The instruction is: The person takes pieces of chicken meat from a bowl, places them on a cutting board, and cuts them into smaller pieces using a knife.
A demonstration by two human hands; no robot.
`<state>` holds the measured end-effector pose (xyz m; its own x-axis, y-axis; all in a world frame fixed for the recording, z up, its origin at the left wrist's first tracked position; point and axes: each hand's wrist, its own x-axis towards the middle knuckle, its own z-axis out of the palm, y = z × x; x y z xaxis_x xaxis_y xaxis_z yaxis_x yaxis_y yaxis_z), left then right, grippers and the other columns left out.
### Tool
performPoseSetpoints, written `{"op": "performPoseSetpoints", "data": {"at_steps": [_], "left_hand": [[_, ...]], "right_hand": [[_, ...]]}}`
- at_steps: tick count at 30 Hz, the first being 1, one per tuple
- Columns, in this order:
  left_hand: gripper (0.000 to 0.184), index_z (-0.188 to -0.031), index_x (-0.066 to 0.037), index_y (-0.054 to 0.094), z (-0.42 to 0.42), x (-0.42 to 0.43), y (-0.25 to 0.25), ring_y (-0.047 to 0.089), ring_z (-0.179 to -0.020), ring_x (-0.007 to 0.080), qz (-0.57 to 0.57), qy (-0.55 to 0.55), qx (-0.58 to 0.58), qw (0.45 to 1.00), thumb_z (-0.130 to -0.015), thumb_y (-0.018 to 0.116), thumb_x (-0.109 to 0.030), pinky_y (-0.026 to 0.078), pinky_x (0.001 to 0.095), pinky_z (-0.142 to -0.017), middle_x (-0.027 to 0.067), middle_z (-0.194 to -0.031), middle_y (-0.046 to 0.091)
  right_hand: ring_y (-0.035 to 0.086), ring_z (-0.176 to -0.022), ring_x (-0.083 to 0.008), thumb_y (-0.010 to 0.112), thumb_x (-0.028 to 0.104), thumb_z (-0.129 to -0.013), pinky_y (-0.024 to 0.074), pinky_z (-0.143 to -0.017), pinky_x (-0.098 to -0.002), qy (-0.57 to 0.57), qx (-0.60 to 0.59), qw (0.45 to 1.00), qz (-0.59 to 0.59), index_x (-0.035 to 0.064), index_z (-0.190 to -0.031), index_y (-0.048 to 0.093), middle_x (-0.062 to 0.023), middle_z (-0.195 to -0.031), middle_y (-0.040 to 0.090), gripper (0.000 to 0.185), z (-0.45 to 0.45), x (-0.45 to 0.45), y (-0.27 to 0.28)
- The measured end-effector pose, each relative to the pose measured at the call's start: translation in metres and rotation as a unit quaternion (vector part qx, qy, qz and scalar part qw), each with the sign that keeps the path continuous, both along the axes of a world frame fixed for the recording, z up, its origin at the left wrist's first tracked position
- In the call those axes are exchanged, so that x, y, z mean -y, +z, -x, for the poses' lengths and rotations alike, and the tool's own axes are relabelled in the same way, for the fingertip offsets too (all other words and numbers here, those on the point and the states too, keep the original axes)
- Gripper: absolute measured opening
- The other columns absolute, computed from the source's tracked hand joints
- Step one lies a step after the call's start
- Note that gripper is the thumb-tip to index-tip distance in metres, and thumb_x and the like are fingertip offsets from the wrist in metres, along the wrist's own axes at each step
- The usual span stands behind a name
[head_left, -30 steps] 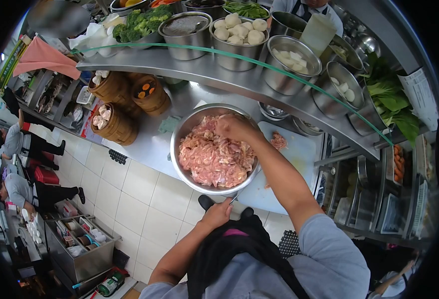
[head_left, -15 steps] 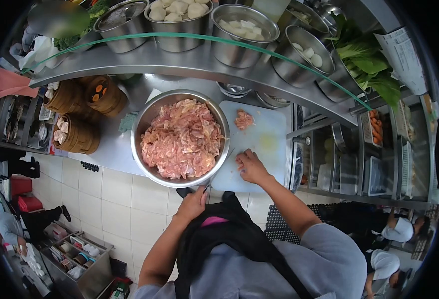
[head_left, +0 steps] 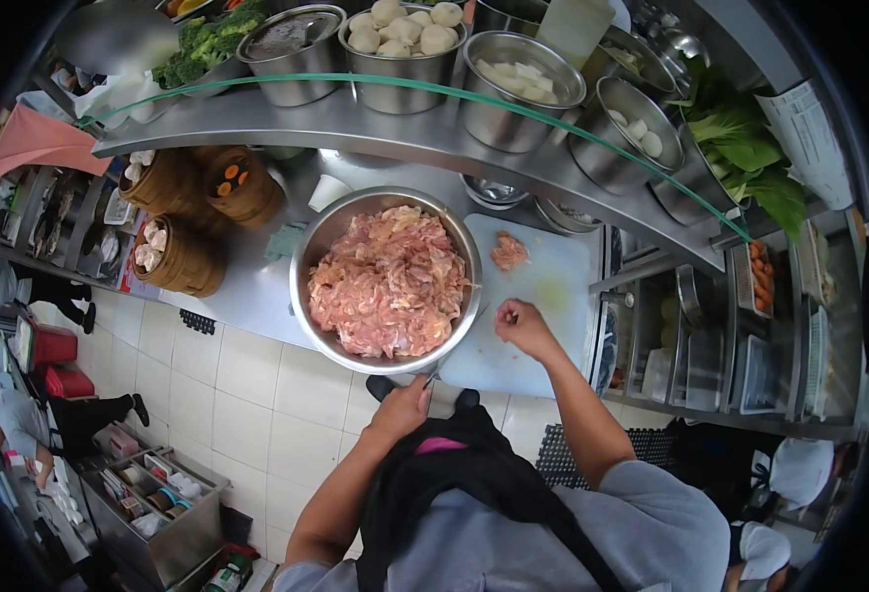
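A large steel bowl (head_left: 308, 321) heaped with raw sliced meat (head_left: 390, 281) stands on the counter, overlapping the left part of a pale cutting board (head_left: 563, 335). Just below the bowl's front rim, my left hand (head_left: 402, 405) is closed round a knife (head_left: 432, 376), of which only a small part shows. Over the board's lower middle is my right hand (head_left: 523, 328), its fingers curled together; whatever they hold, if anything, is too small to make out. A small pile of meat (head_left: 508, 251) lies near the board's top left.
Bamboo steamers (head_left: 186, 259), a green cloth (head_left: 285, 242) and a white cup (head_left: 329, 192) are left of and behind the bowl. Above runs a steel shelf (head_left: 287, 133) with several food containers. Storage trays (head_left: 753, 370) stand at right. People work at far left and lower right.
My right hand has left the meat in the bowl and moved down right over the board. My left hand stays by the bowl's front rim with the knife. The view has shifted.
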<state>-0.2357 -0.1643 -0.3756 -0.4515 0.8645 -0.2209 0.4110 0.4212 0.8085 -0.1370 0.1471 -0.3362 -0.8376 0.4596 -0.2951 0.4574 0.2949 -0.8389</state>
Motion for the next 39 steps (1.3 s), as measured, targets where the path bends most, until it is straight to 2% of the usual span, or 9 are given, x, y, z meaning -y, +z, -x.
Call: {"op": "performPoseSetpoints", "data": {"at_steps": [6,10,16,22,28,31,34,36,39], "left_hand": [[0.035,-0.133,-0.006,0.052,-0.001,-0.001,0.002,0.066,-0.075,0.0528,0.003,0.001,0.002,1.000,-0.102,0.056,-0.022,0.051,0.0653,-0.072,0.0317,-0.077,0.067],[0.036,-0.134,-0.007,0.052,-0.002,0.000,-0.002,0.066,-0.076,0.0536,0.009,-0.003,-0.012,1.000,-0.102,0.055,-0.024,0.052,0.0656,-0.073,0.0317,-0.078,0.067],[0.035,-0.132,-0.006,0.052,-0.004,-0.001,-0.002,0.066,-0.075,0.0533,0.001,-0.002,-0.027,1.000,-0.102,0.056,-0.022,0.052,0.0651,-0.071,0.0307,-0.078,0.067],[0.033,-0.131,-0.006,0.052,-0.005,-0.005,0.013,0.066,-0.077,0.0536,0.009,0.006,-0.018,1.000,-0.101,0.058,-0.019,0.051,0.0652,-0.070,0.0321,-0.079,0.067],[0.038,-0.137,-0.006,0.051,-0.011,-0.004,0.011,0.066,-0.080,0.0546,0.023,0.021,-0.021,0.999,-0.101,0.056,-0.019,0.051,0.0654,-0.071,0.0333,-0.082,0.067],[0.041,-0.140,-0.007,0.050,-0.017,-0.005,0.009,0.066,-0.081,0.0547,0.031,0.038,-0.025,0.998,-0.102,0.056,-0.020,0.051,0.0647,-0.073,0.0334,-0.085,0.068],[0.041,-0.142,-0.009,0.050,-0.021,-0.006,0.004,0.066,-0.082,0.0546,0.035,0.049,-0.019,0.998,-0.103,0.055,-0.022,0.052,0.0637,-0.075,0.0324,-0.087,0.069],[0.037,-0.138,-0.009,0.053,-0.028,-0.011,0.021,0.065,-0.083,0.0547,0.052,0.052,-0.008,0.997,-0.104,0.054,-0.023,0.051,0.0635,-0.074,0.0318,-0.087,0.069],[0.028,-0.128,-0.009,0.056,-0.038,-0.029,0.049,0.065,-0.083,0.0550,0.069,0.058,0.009,0.996,-0.106,0.052,-0.025,0.050,0.0639,-0.073,0.0312,-0.085,0.068]], "right_hand": [[0.065,-0.079,-0.0109,0.076,0.010,-0.094,0.0568,-0.069,-0.0277,-0.019,-0.208,0.939,0.274,0.0021,-0.103,0.067,-0.0002,-0.092,0.067,0.014,0.085,0.019,0.103],[0.072,-0.094,-0.0185,0.073,0.015,-0.097,0.0594,-0.081,-0.0320,-0.116,-0.014,0.991,0.067,0.0055,-0.119,0.071,-0.0075,-0.119,0.073,0.024,0.119,-0.050,0.080],[0.074,-0.088,-0.0243,0.077,0.020,-0.079,0.0581,-0.079,-0.0332,-0.051,0.090,0.925,-0.365,0.0054,-0.104,0.072,-0.0124,-0.098,0.077,0.030,0.099,-0.137,-0.052],[0.074,-0.088,-0.0237,0.082,0.020,-0.067,0.0578,-0.079,-0.0355,0.093,0.217,0.969,-0.078,0.0039,-0.089,0.067,-0.0128,-0.090,0.074,0.031,0.083,-0.136,-0.032],[0.066,-0.082,-0.0160,0.081,0.011,-0.081,0.0555,-0.072,-0.0306,-0.036,0.034,0.993,0.111,0.0061,-0.090,0.063,-0.0019,-0.086,0.066,0.021,0.034,-0.099,-0.017],[0.066,-0.082,-0.0146,0.081,0.014,-0.085,0.0554,-0.071,-0.0315,-0.114,-0.075,0.902,0.410,0.0062,-0.095,0.063,-0.0004,-0.091,0.066,0.023,0.001,-0.065,0.002],[0.070,-0.079,-0.0159,0.079,0.012,-0.082,0.0566,-0.069,-0.0314,-0.159,-0.091,0.914,0.361,0.0046,-0.088,0.064,-0.0040,-0.079,0.064,0.018,-0.034,-0.042,-0.011],[0.070,-0.077,-0.0152,0.079,0.015,-0.083,0.0594,-0.069,-0.0311,-0.114,0.111,0.979,-0.128,0.0026,-0.092,0.067,-0.0078,-0.083,0.069,0.020,-0.055,-0.035,-0.027],[0.071,-0.066,-0.0177,0.079,0.018,-0.082,0.0604,-0.059,-0.0325,-0.185,0.115,0.976,0.020,-0.0012,-0.092,0.067,-0.0117,-0.079,0.071,0.025,-0.071,-0.030,-0.019]]}}
